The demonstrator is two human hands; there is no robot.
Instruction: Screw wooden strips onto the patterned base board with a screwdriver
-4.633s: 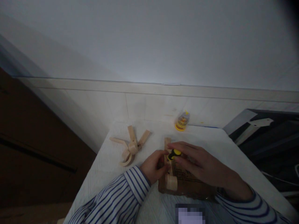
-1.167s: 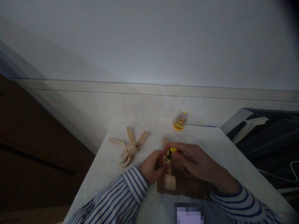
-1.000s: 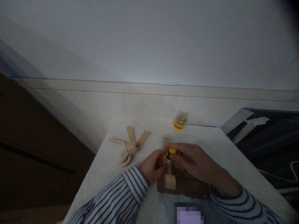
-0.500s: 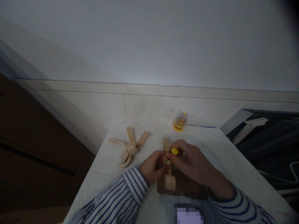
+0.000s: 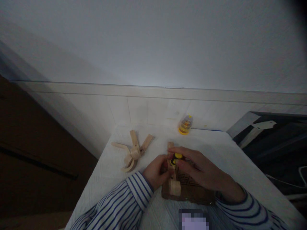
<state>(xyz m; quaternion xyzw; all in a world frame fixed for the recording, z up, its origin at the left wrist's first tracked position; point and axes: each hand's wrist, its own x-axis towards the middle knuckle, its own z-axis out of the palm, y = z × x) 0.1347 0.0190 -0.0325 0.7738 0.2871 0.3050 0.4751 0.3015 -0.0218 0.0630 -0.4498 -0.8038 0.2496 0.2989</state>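
A short screwdriver [image 5: 177, 156] with a yellow-and-black handle is between the thumb and fingers of my right hand [image 5: 203, 171]. Its lower end meets a pale wooden piece [image 5: 175, 187], a bar with a thicker rounded block at the near end; the tip itself is too small to make out. From the left side, my left hand [image 5: 155, 171] grips the bar with bent fingers. Beneath the piece lies a dark brown wooden board [image 5: 192, 196] carved with a line pattern, partly covered by my right hand.
Left of my hands, several joined pale wooden parts [image 5: 135, 153] lie on the white-covered table [image 5: 105, 179]. A clear case with a yellow base [image 5: 185, 124] stands near the wall. Black items [image 5: 278, 150] are beyond the table's right edge. A pixelated patch [image 5: 194, 222] is at the bottom.
My right hand has shifted its grip on the screwdriver: the index finger now reaches further left over the handle, and the handle has turned or tilted slightly. My left hand has stayed put.
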